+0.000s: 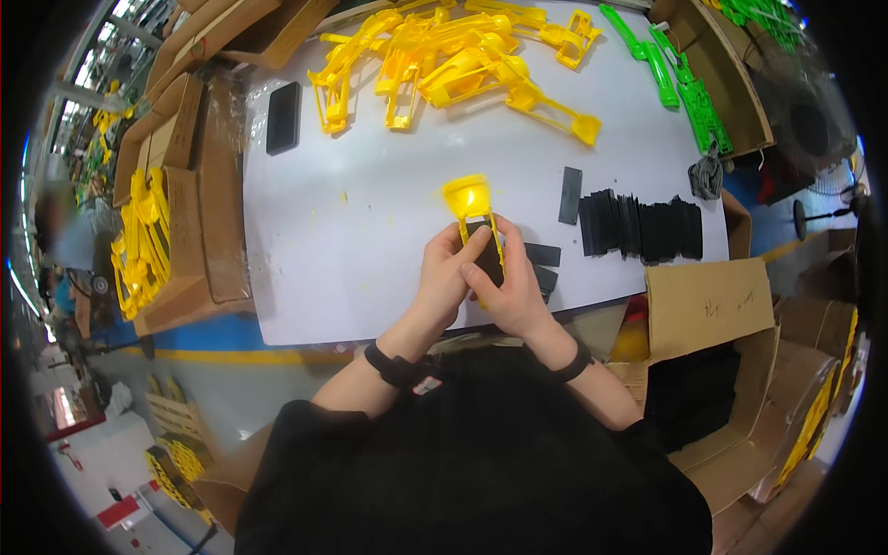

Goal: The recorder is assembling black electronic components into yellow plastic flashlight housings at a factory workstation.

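Observation:
Both hands meet near the table's front edge around one yellow plastic frame, whose wide cupped end points away from me. A flat black strip lies inside its slot. My left hand grips the frame's left side, thumb on the strip. My right hand holds the right side, its thumb also pressing low on the strip. The frame's near end is mostly hidden by my fingers. Just right of my right hand lie loose black strips, partly covered by it. Another dark strip lies farther right.
Rows of stacked black strips stand at right. Yellow frames are heaped at the back, green parts at the back right. A phone lies left. Cardboard boxes flank the table; an open one holds black pieces.

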The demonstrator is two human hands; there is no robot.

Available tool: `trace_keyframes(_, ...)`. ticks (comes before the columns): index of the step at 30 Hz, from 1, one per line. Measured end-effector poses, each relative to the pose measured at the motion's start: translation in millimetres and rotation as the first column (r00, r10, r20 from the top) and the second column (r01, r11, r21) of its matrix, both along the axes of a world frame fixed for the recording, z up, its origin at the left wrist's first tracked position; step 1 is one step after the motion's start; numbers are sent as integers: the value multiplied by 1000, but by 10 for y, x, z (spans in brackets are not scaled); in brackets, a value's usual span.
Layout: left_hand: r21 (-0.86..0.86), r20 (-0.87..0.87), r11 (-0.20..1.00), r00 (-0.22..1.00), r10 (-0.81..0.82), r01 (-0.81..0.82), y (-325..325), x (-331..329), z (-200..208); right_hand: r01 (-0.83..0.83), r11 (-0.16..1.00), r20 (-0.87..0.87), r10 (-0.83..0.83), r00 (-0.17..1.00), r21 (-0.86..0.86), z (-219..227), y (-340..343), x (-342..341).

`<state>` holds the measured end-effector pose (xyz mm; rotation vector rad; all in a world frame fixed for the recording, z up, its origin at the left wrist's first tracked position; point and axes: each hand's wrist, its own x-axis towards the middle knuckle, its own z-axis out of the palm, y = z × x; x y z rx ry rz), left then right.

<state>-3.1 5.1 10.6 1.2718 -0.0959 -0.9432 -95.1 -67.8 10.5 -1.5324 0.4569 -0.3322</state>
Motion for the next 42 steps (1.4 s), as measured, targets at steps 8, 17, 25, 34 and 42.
trace_keyframes(8,-159,-58,984,996,71,-79,-133,9,52,63,981,114,-43,993,-182,28,34,5)
trace_keyframes(17,-151,30,988,999,-36,40,-49,2,75,129,947,189,-74,979,-295,80,63,-75)
trace_keyframes(25,-252,-37,966,998,51,-58,-94,-46,14,84,964,116,-56,992,-253,111,61,-76)
trace_keyframes(34,-78,150,997,989,-11,23,-78,12,10,38,983,66,-50,997,178,86,88,-119)
trace_keyframes(42,-112,248,986,957,151,-127,-106,169,54,-101,865,1,115,993,492,-131,39,-161)
